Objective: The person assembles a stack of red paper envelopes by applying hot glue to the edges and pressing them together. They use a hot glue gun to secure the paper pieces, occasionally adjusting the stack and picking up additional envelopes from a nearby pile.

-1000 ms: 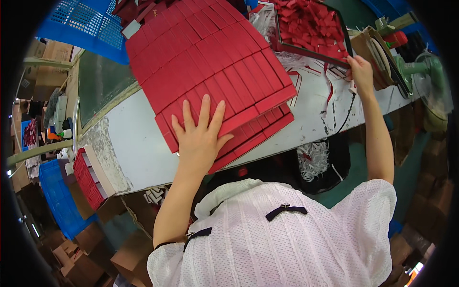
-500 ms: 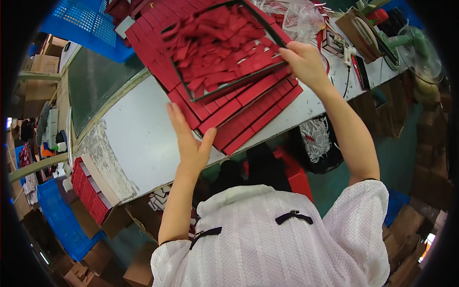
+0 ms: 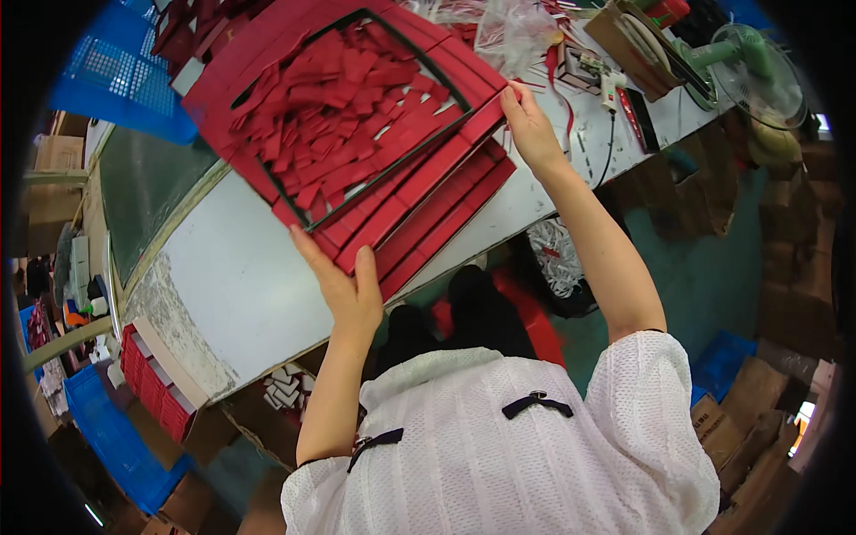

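Small-goods wkshop. Scuffed white bench [image 3: 241, 276] w/ heaped red strips [image 3: 349, 120]. Blue crate [image 3: 120, 71] far L, cardboard ctns [image 3: 753, 392] near R.

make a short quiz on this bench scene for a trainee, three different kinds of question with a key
1. True or false: the dark-rimmed tray of red pieces lies on top of the red stack.
2. Which colour is the body of the fan? a) orange b) green c) purple
3. Which of the person's hands is at the stack's corner nearer the fan?

Key: 1. True. 2. b. 3. The right hand.
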Tool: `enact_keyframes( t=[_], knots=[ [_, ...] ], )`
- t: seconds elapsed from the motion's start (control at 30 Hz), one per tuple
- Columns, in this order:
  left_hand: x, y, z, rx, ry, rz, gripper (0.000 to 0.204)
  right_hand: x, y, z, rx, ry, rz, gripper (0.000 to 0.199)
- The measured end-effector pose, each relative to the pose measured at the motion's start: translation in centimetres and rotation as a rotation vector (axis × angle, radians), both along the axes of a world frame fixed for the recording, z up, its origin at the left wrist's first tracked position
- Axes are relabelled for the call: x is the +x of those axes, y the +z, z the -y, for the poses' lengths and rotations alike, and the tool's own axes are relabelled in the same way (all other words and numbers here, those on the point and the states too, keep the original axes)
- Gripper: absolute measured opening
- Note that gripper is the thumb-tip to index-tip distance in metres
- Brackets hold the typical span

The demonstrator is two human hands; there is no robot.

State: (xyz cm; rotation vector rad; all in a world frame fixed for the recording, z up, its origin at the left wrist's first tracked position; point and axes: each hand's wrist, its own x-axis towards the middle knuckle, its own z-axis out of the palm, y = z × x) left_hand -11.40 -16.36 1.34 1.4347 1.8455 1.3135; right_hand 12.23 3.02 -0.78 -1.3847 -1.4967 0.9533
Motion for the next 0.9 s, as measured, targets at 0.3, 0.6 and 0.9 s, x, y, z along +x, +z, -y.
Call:
enact_keyframes(
  t=[0.3,0.6,0.9],
  knots=[
    [-1.0,4.2,-2.6,0.119,-0.023,-0.67,0.072,23.8,-10.1,-11.6,0.073,-0.686,0.625,0.057],
    [-3.2,10.3,-12.9,-0.196,-0.239,-0.707,0.127,24.5,-9.1,-14.3,-0.399,-0.359,-0.062,0.028],
    [0.2,10.5,-11.4,-0.309,-0.299,-0.735,0.091,23.2,-7.1,-12.4,-0.143,-0.443,-0.111,0.026]
  ],
)
